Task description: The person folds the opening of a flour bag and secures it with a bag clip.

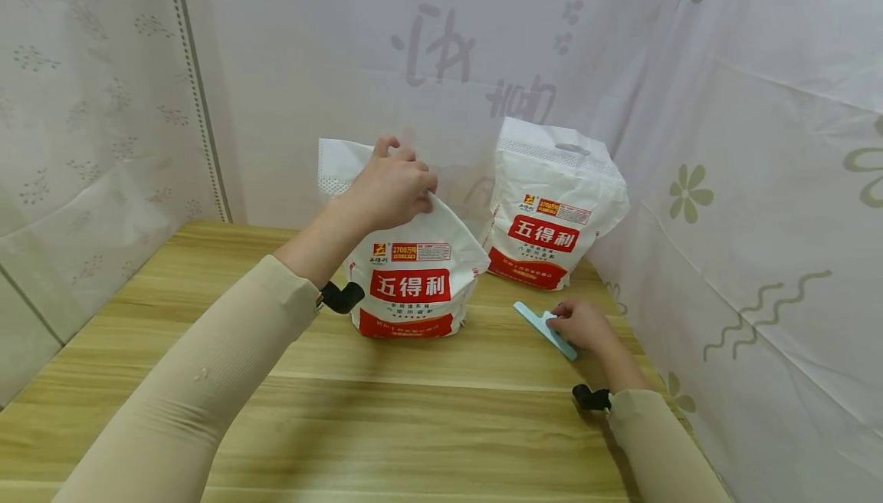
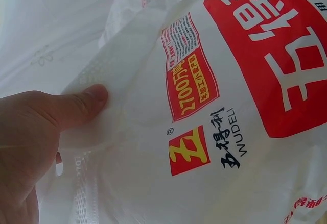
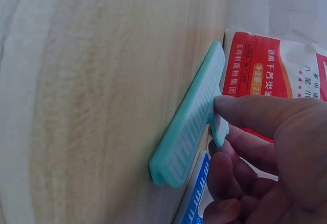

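Observation:
A white flour bag [image 1: 414, 273] with a red label stands upright on the wooden table [image 1: 386, 411]. My left hand [image 1: 407, 173] grips its folded top edge from above. In the left wrist view my thumb [image 2: 82, 104] presses the fold of this bag [image 2: 214, 132]. A long teal sealing clip [image 1: 541, 327] lies on the table to the right of the bag. My right hand [image 1: 562, 323] pinches the clip's near end. The right wrist view shows the clip [image 3: 189, 127] on the wood with my fingertips [image 3: 245, 109] curled round its edge.
A second, identical flour bag [image 1: 555, 212] stands at the back right, near the white cloth wall [image 1: 759, 219]; its lower part [image 3: 271, 66] shows behind the clip. A tiled wall [image 1: 90, 143] closes the left side. Bare wood lies in front of the bags.

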Demonstrator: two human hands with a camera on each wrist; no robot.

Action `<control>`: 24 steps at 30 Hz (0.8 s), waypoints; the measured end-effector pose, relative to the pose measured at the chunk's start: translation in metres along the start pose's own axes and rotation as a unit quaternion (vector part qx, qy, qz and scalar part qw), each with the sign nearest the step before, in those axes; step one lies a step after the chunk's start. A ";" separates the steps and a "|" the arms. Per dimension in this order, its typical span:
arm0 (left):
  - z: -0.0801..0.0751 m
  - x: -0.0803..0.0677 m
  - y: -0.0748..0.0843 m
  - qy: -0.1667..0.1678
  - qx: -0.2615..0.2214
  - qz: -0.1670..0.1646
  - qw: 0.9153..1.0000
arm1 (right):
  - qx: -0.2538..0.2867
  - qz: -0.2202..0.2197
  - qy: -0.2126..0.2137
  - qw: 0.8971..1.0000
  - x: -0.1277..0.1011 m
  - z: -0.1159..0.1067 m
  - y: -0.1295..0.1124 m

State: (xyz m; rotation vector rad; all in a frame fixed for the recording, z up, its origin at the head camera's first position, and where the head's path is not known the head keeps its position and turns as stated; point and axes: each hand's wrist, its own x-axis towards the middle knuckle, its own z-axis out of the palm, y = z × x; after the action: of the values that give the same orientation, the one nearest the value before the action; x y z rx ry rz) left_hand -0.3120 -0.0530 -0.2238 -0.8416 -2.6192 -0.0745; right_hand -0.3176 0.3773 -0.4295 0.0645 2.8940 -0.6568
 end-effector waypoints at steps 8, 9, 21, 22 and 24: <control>0.001 0.001 0.000 -0.004 0.001 0.000 1.000 | 0.017 0.023 -0.036 0.999 -0.002 -0.001 -0.004; 0.001 0.001 0.000 -0.004 0.002 0.000 1.000 | 0.025 0.026 -0.041 0.998 -0.002 -0.001 -0.004; 0.000 0.001 -0.001 -0.008 -0.001 -0.003 1.000 | 0.066 0.031 -0.044 0.996 -0.006 0.001 -0.004; 0.000 0.001 -0.001 -0.009 -0.001 -0.004 1.000 | 0.069 0.033 -0.043 0.996 -0.006 0.002 -0.004; 0.001 0.001 -0.001 -0.012 -0.002 -0.005 1.000 | 0.075 0.031 -0.043 0.996 -0.007 0.002 -0.004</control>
State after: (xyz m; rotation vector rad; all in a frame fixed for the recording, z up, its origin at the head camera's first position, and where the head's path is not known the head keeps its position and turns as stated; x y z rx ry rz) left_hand -0.3133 -0.0532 -0.2239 -0.8354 -2.6458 -0.0720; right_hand -0.3104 0.3725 -0.4278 0.1411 2.7444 -0.8434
